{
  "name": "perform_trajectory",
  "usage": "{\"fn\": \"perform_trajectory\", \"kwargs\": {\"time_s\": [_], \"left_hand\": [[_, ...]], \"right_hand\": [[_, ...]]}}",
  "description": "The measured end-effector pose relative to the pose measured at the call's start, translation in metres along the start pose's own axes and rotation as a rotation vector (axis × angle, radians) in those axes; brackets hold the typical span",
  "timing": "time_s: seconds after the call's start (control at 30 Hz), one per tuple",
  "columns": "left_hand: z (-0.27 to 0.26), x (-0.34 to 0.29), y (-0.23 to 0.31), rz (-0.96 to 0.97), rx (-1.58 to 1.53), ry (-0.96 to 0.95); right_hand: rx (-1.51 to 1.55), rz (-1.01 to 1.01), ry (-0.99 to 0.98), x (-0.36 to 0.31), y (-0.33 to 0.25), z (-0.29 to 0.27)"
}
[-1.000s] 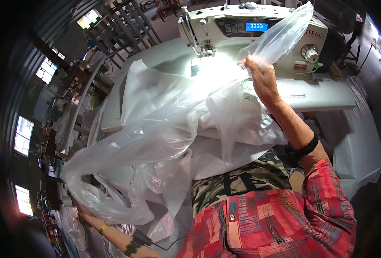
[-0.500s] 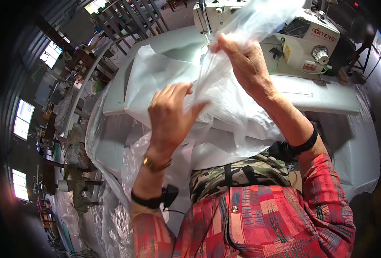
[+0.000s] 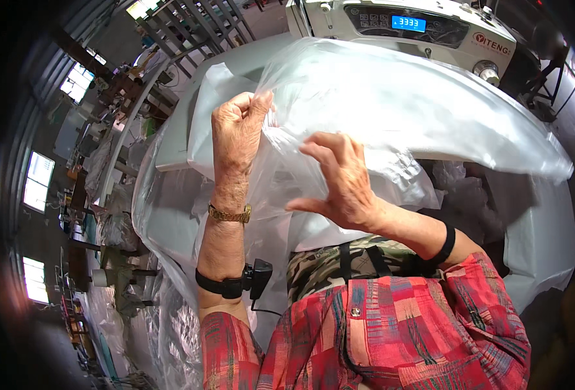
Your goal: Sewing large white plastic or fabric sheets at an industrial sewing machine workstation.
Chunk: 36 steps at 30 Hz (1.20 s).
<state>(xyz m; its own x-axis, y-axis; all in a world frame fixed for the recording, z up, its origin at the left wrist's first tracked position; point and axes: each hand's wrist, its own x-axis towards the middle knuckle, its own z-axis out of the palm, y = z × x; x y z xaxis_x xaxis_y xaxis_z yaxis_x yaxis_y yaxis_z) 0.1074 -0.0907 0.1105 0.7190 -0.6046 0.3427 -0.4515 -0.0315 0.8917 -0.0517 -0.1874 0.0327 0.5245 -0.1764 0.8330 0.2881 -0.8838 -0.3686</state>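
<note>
A large sheet of clear plastic film [image 3: 391,97] spreads across the sewing table, from in front of the machine to the right side. My left hand [image 3: 239,133] is closed on a gathered part of this film, its thumb pressed against the fingers. To the right and nearer to me, my right hand [image 3: 343,179] is open, thumb and fingers spread apart beside the gathered film. Under the film lies white sheet material [image 3: 216,97], its corner showing at the left. Where the film lies over it, the white material is partly hidden.
Behind the film stands a white sewing machine [image 3: 456,39] with a lit blue display and a knob. The pale table [image 3: 170,162] curves round at the left. More crumpled film [image 3: 174,325] hangs at the lower left. Metal racks [image 3: 190,32] stand at the far left.
The film has come down from in front of the machine and spread to the right. My left hand has moved up and closed on it; my right hand has come down and opened.
</note>
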Motion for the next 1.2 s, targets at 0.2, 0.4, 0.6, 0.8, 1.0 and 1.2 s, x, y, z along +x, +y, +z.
{"fn": "perform_trajectory", "kwargs": {"time_s": [0.2,0.4,0.6,0.8,1.0,1.2], "left_hand": [[-0.019,0.006,-0.007,0.099,0.079,0.012],[-0.100,0.042,-0.057,0.177,0.548,0.388],[-0.255,0.065,-0.105,0.133,0.952,0.589],[-0.410,0.063,-0.127,0.070,1.064,0.684],[-0.428,0.063,-0.100,0.016,1.084,0.694],[-0.361,0.062,-0.054,-0.153,0.358,0.713]], "right_hand": [[-0.024,-0.160,-0.128,0.023,0.018,0.008],[0.117,-0.331,-0.635,-0.040,0.014,-0.047],[-0.217,-0.115,-0.990,-0.130,0.057,-0.150],[-0.624,0.348,-1.404,-0.296,0.095,-0.255],[-0.664,0.588,-1.903,-0.264,0.083,-0.256],[0.099,0.130,-0.900,-0.052,0.034,-0.148]]}}
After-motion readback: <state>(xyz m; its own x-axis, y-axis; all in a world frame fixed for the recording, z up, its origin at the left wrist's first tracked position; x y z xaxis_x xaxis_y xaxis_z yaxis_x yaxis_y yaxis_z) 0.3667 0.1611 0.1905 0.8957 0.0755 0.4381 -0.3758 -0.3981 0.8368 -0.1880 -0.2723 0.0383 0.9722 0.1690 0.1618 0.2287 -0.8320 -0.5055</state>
